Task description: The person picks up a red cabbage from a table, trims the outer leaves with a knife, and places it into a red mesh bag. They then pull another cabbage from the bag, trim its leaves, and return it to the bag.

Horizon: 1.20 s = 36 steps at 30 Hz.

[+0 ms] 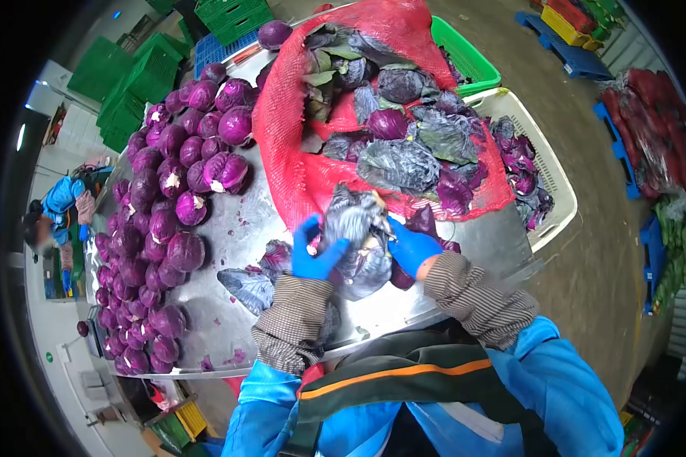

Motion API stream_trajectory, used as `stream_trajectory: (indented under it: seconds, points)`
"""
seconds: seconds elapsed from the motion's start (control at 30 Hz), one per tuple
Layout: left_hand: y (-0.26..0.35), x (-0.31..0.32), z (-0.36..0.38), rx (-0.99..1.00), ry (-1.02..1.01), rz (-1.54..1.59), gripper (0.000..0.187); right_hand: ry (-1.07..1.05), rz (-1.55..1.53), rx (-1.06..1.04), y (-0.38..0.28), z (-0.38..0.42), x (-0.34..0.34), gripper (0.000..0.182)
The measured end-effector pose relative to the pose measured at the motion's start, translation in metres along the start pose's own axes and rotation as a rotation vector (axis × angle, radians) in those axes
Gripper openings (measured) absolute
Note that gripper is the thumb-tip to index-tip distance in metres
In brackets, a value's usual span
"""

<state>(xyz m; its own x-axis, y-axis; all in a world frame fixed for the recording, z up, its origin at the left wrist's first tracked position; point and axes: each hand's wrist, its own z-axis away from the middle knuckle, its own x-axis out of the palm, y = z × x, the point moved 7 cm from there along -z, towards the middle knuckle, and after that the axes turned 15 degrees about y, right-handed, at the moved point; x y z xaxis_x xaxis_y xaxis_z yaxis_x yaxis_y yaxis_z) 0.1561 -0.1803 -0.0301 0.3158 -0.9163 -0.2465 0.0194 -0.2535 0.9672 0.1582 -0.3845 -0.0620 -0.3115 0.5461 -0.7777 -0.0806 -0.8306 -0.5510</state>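
A red cabbage [356, 255] wrapped in dull grey-purple outer leaves is between my two blue-gloved hands, low over the metal table [236, 228]. My left hand [315, 255] grips its left side, thumb stretched across the leaves. On the right side, my right hand [414, 245] is closed against the cabbage's edge; its fingertips are partly hidden, and I cannot see whether it holds anything else. Just beyond my hands, a red mesh sack [282, 152] lies opened with several untrimmed cabbages [400, 164] on it. A loose outer leaf [248, 289] rests left of my left hand.
Many bare purple cabbages [171, 141] are heaped along the table's left side. A white crate [560, 183] with stripped leaves and a green crate [480, 65] stand at the right. Another person [65, 202] is at far left. Wrapped red sacks [652, 137] stand at far right.
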Motion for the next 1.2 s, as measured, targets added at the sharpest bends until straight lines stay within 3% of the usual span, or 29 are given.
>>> stream_trajectory:
  seconds: [0.07, 0.1, 0.13, 0.2, 0.23, 0.3, 0.33, 0.4, 0.53, 0.6, 0.67, 0.77, 0.8, 0.87, 0.97, 1.03, 1.13, 1.2]
  points:
    - [0.025, -0.020, -0.003, 0.042, 0.172, 0.088, 0.078, 0.081, -0.102, -0.010, -0.014, 0.014, -0.030, 0.052]
    - [0.023, -0.017, 0.000, -0.056, 0.120, 0.155, 0.083, 0.195, -0.151, -0.007, -0.005, 0.013, -0.037, 0.051]
    - [-0.010, -0.013, 0.001, 0.129, 0.020, 0.004, 0.086, 0.309, -0.199, -0.009, 0.005, 0.013, -0.045, 0.051]
    - [-0.028, 0.011, 0.017, 0.118, -0.036, -0.058, 0.092, 0.360, -0.437, 0.120, 0.010, 0.017, -0.070, 0.045]
    - [-0.026, 0.014, 0.020, 0.265, -0.011, -0.364, 0.109, 0.381, -0.364, 0.045, 0.009, 0.019, -0.071, 0.044]
    - [-0.035, 0.018, 0.020, 0.295, -0.043, -0.258, 0.110, 0.415, -0.212, -0.108, 0.010, 0.023, -0.060, 0.042]
    - [-0.035, 0.018, 0.021, 0.356, -0.033, -0.202, 0.108, 0.389, -0.428, -0.213, -0.004, 0.026, -0.044, 0.043]
    - [-0.021, 0.012, 0.023, 0.534, 0.011, -0.261, 0.108, 0.139, -0.274, -0.197, -0.026, 0.033, -0.018, 0.048]
    - [0.023, -0.009, 0.045, 0.708, 0.282, -0.442, 0.104, 0.096, -0.162, -0.087, -0.017, 0.016, 0.015, 0.047]
    - [-0.026, -0.025, 0.047, 0.260, 0.163, -0.467, 0.084, -0.036, -0.023, -0.037, -0.013, 0.010, 0.020, 0.046]
    - [-0.054, -0.041, 0.053, -0.182, 0.145, -0.206, 0.078, -0.070, 0.038, -0.070, -0.012, 0.012, 0.029, 0.042]
    - [-0.066, -0.033, 0.061, -0.538, 0.053, 0.155, 0.077, -0.022, 0.042, -0.106, -0.022, 0.030, 0.035, 0.037]
    - [-0.061, -0.033, 0.064, -0.495, 0.109, 0.016, 0.079, -0.020, 0.052, -0.125, -0.027, 0.035, 0.033, 0.037]
    - [-0.056, -0.020, 0.053, -0.195, 0.199, -0.100, 0.092, -0.010, 0.069, -0.156, -0.032, 0.042, 0.028, 0.037]
    - [-0.035, 0.006, 0.036, -0.118, -0.092, -0.282, 0.108, 0.061, 0.151, -0.220, -0.044, 0.048, 0.005, 0.037]
    - [-0.037, 0.017, 0.035, 0.071, -0.072, -0.330, 0.114, 0.141, 0.171, -0.288, -0.048, 0.050, -0.004, 0.036]
    - [-0.018, 0.020, 0.033, 0.335, 0.045, -0.303, 0.105, 0.149, 0.238, -0.231, -0.042, 0.053, 0.000, 0.034]
    - [-0.003, 0.014, 0.037, 0.386, 0.242, -0.353, 0.107, 0.207, 0.221, -0.229, -0.033, 0.051, 0.001, 0.032]
